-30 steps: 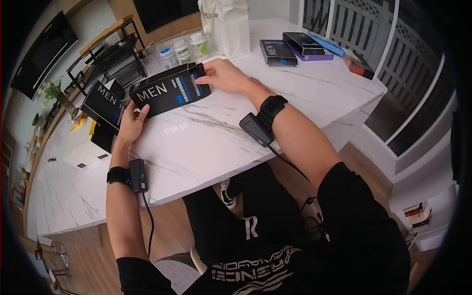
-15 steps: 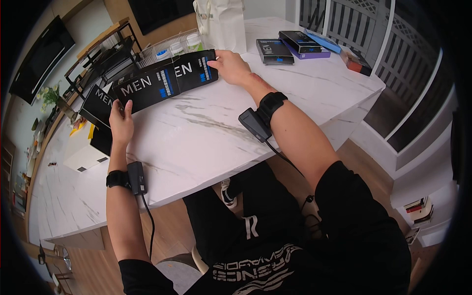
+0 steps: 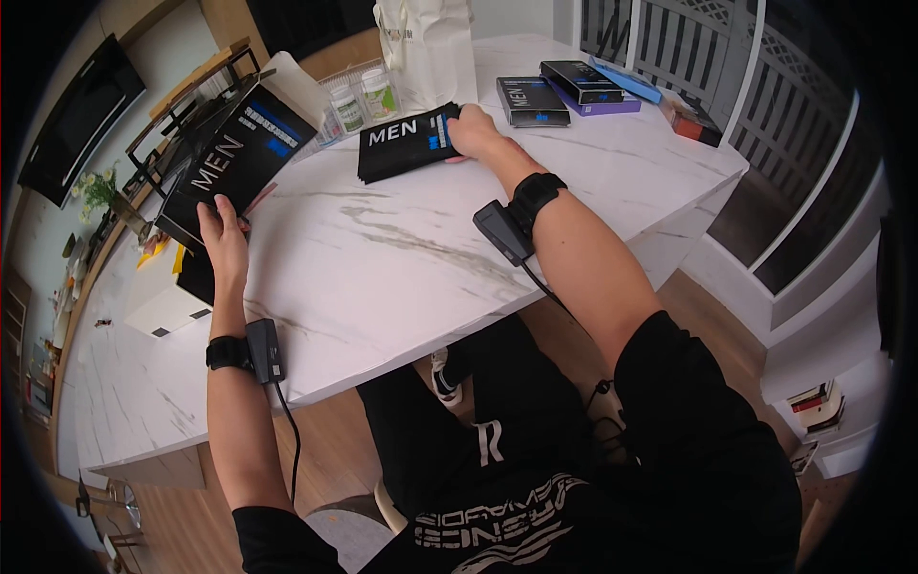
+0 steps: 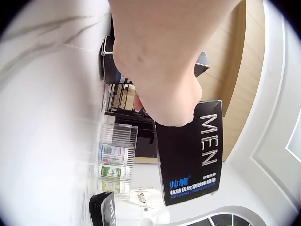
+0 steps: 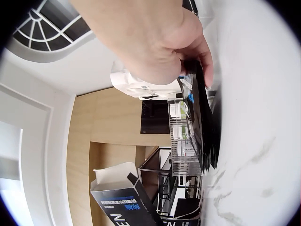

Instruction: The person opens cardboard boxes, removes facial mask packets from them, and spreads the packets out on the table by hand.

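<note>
My left hand (image 3: 225, 239) grips a black MEN box (image 3: 251, 134) by its lower end; the box is tilted up, and its open flap shows in the right wrist view (image 5: 124, 197). My right hand (image 3: 475, 132) pinches the right end of a stack of black MEN sachets (image 3: 406, 145), low over the marble table (image 3: 382, 277). Several sachets fan apart at their far edges in the right wrist view (image 5: 200, 117). Behind my left hand another black MEN box (image 3: 177, 215) is partly hidden.
A clear rack (image 3: 330, 129) with bottles (image 3: 377, 92) and a white paper bag (image 3: 430, 57) stand at the back. More boxes (image 3: 534, 101) lie at the back right. A white box (image 3: 163, 297) and a flower vase (image 3: 129, 210) are at the left.
The sachets have come fully out of the box and moved right with my right hand. The box in my left hand has tipped upward, away from them.
</note>
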